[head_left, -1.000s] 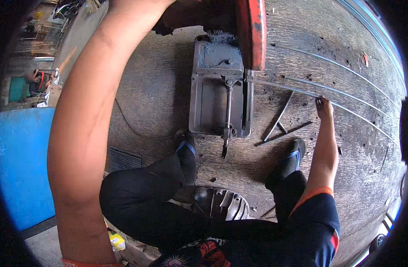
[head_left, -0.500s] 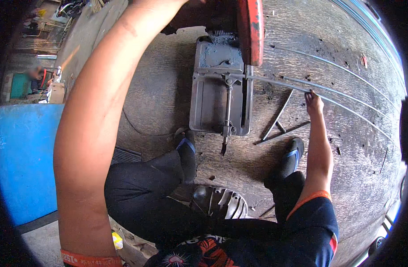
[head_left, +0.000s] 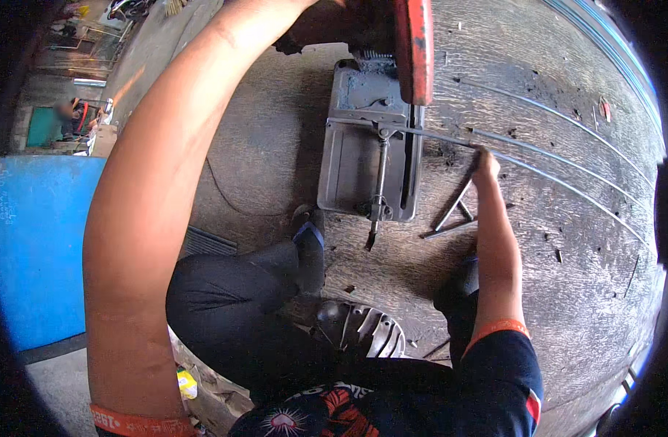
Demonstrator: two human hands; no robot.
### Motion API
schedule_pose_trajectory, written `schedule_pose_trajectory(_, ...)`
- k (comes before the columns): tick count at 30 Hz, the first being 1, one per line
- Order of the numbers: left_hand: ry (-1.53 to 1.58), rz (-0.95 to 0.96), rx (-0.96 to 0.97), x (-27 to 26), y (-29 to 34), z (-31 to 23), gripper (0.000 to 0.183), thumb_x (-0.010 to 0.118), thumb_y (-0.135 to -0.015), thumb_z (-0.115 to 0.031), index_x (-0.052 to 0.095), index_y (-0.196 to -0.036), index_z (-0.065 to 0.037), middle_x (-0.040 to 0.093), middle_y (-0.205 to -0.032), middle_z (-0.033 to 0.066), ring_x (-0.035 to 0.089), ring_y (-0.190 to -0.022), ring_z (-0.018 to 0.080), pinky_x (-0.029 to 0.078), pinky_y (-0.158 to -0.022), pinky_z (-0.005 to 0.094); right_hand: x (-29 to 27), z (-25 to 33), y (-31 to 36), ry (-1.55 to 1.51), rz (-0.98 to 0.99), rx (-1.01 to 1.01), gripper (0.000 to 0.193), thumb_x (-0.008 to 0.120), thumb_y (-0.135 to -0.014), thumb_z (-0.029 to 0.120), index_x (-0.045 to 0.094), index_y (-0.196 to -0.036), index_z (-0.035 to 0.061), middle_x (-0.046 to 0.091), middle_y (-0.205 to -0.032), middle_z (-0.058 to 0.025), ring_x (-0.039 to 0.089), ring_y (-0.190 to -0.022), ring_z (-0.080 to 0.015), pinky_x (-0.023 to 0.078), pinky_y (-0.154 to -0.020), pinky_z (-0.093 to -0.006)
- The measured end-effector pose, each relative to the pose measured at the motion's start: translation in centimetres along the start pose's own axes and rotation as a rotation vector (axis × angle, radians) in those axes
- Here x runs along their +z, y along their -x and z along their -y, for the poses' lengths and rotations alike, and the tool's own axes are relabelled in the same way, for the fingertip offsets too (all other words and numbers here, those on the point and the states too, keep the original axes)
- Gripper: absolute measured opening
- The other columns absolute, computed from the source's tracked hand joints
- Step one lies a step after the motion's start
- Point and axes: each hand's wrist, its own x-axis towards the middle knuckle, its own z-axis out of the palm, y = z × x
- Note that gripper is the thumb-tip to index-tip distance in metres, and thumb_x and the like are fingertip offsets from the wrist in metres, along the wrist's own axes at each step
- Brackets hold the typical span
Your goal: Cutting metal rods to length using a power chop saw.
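Observation:
A metal cut-off saw stands before me, with a grey base (head_left: 339,171) and a screw clamp (head_left: 382,175). Its worn red guard (head_left: 417,54) hangs above the base at the top. My left arm reaches up to the dark saw head (head_left: 334,29); the hand there is cut off by the picture's top edge, its fingers mostly hidden. A long thin metal tube (head_left: 545,169) runs from the clamp far out to the right. My right hand (head_left: 486,164) is closed around this tube, a short way right of the saw.
Two more long tubes, an upper one (head_left: 545,104) and a nearer one (head_left: 538,148), lie on the stained floor. Short joined bars (head_left: 450,207) lie below my right hand. A ribbed metal casing (head_left: 363,329) sits between my legs. A blue panel (head_left: 42,247) stands left; a person sits beyond it.
My right hand has slid left along the tube, closer to the saw. The tube's end now reaches further left, into the clamp. My left arm has barely shifted.

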Motion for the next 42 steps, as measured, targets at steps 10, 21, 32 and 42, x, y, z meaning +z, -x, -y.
schedule_pose_trajectory(10, 0.201, 0.012, 0.003, 0.5, 0.6, -0.4, 0.028, 0.056, -0.083, -0.011, 0.053, -0.060, 0.003, 0.053, -0.051, 0.0073, 0.049, -0.048, 0.0115, 0.038, -0.047, 0.0299, -10.6, 2.7, -5.8, -0.435, 0.158, -0.123, 0.029, 0.051, -0.093, 0.009, 0.050, -0.118, -0.0033, 0.058, -0.118, -0.0131, 0.056, -0.110, -0.0227, 0.050, -0.087, -0.0310)
schedule_pose_trajectory(21, 0.137, -0.052, 0.057, 0.9, 0.8, 0.2, 0.030, 0.057, -0.082, -0.013, 0.049, -0.058, 0.003, 0.046, -0.047, 0.0090, 0.043, -0.045, 0.0122, 0.035, -0.045, 0.0322, -6.0, -3.3, -9.0, -0.083, 0.431, -0.429, 0.023, 0.053, -0.090, 0.009, 0.056, -0.108, -0.0051, 0.063, -0.099, -0.0117, 0.062, -0.084, -0.0210, 0.052, -0.072, -0.0292)
schedule_pose_trajectory(32, 0.038, -0.031, -0.008, 0.1, 0.3, 0.1, 0.028, 0.058, -0.082, -0.015, 0.051, -0.063, 0.004, 0.050, -0.052, 0.0149, 0.049, -0.047, 0.0178, 0.038, -0.049, 0.0338, -4.0, -2.4, 5.1, 0.152, -0.273, -0.394, 0.026, 0.065, -0.082, 0.017, 0.057, -0.099, -0.0018, 0.063, -0.091, -0.0142, 0.063, -0.076, -0.0269, 0.051, -0.067, -0.0353)
schedule_pose_trajectory(42, -0.030, -0.025, -0.051, 0.1, 0.9, -0.8, 0.031, 0.058, -0.081, -0.020, 0.050, -0.062, 0.003, 0.049, -0.055, 0.0188, 0.054, -0.051, 0.0312, 0.038, -0.049, 0.0391, -6.7, -5.8, 14.3, 0.717, -0.695, 0.012, 0.047, 0.066, -0.073, 0.020, 0.050, -0.110, -0.0058, 0.059, -0.110, -0.0268, 0.057, -0.105, -0.0402, 0.045, -0.092, -0.0418)
